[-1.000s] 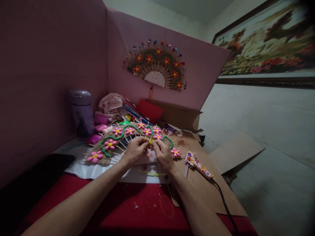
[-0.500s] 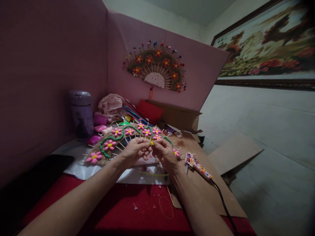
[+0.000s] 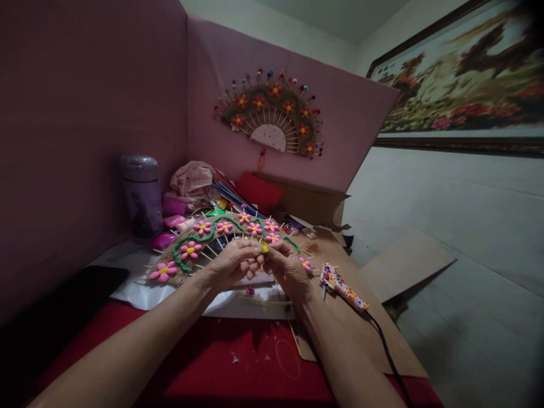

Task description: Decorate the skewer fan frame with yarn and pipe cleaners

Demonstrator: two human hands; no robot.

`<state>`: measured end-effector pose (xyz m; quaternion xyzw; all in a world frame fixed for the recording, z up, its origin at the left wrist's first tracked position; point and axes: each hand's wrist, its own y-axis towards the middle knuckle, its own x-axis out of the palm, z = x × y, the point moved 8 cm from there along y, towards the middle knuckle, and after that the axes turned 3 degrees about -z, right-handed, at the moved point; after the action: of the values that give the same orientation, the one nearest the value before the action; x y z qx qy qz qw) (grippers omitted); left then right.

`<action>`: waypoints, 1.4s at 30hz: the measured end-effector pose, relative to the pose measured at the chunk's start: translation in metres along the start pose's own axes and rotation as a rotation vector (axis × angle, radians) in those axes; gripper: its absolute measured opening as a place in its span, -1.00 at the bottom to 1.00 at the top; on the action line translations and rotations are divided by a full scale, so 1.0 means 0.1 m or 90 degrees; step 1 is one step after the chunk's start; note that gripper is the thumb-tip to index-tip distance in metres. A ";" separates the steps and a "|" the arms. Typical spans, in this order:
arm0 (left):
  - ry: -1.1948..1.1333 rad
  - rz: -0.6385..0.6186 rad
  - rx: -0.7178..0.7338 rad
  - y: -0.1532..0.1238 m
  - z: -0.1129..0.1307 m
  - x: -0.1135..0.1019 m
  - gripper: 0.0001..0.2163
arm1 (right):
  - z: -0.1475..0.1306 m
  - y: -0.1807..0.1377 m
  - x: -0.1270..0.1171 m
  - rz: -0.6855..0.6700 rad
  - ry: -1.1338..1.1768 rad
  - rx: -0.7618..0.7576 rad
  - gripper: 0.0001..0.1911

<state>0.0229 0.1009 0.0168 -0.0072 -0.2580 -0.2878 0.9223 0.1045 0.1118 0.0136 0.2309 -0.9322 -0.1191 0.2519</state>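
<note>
A small yellow lump, perhaps soft clay, is pinched between the fingertips of both hands. My left hand is closed on its left side, fingers curled under. From the right, my right hand grips it between thumb and forefinger. Just behind the hands lies a twine-covered fan with pink flowers, a wavy green strip and thin sticks poking out around it. My hands hide part of its lower middle. A glue gun in a flowered cover rests to the right of my right hand.
A finished-looking fan hangs on the pink panel ahead. At the left stand a purple bottle and pink packets. Cardboard lies under the glue gun, whose black cord trails forward over the red cloth.
The yellow lump shows a little more between the fingertips and looks slightly reshaped. Both hands stay almost in place; the whole view has shifted slightly.
</note>
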 end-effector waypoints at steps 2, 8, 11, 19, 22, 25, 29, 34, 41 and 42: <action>-0.003 -0.012 -0.003 0.00 0.00 0.03 -0.88 | -0.02 -0.01 0.02 -0.017 -0.002 -0.001 -0.85; -0.005 -0.041 -0.010 -0.02 0.01 0.08 -0.87 | -0.07 -0.04 0.08 -0.058 -0.007 -0.017 -0.88; -0.003 -0.040 -0.017 -0.03 -0.01 0.07 -0.86 | -0.08 -0.04 0.08 -0.063 -0.022 -0.020 -0.87; -0.008 -0.029 0.007 -0.01 0.01 0.06 -0.87 | -0.13 -0.04 0.07 -0.048 -0.068 -0.041 -0.87; -0.028 -0.044 0.009 -0.01 -0.02 0.05 -0.88 | -0.13 -0.05 0.07 -0.044 -0.070 -0.036 -0.86; -0.046 -0.070 -0.005 0.00 -0.07 0.06 -0.90 | -0.14 -0.06 0.09 -0.059 -0.057 -0.036 -0.87; -0.069 -0.048 -0.021 -0.01 -0.12 0.03 -0.90 | -0.16 -0.06 0.10 -0.059 -0.062 -0.036 -0.87; -0.045 -0.045 -0.001 -0.01 -0.09 0.06 -0.88 | -0.18 -0.06 0.12 -0.073 -0.064 -0.036 -0.88; -0.048 -0.026 -0.019 -0.01 -0.11 0.03 -0.87 | -0.16 -0.06 0.07 -0.057 -0.099 -0.016 -0.84; -0.049 -0.021 -0.019 -0.02 -0.11 0.04 -0.86 | -0.15 -0.06 0.07 -0.057 -0.103 -0.016 -0.85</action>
<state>0.0297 0.0959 0.0087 -0.0277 -0.2886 -0.3066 0.9066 0.1094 0.1018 0.0276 0.2591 -0.9366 -0.1599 0.1731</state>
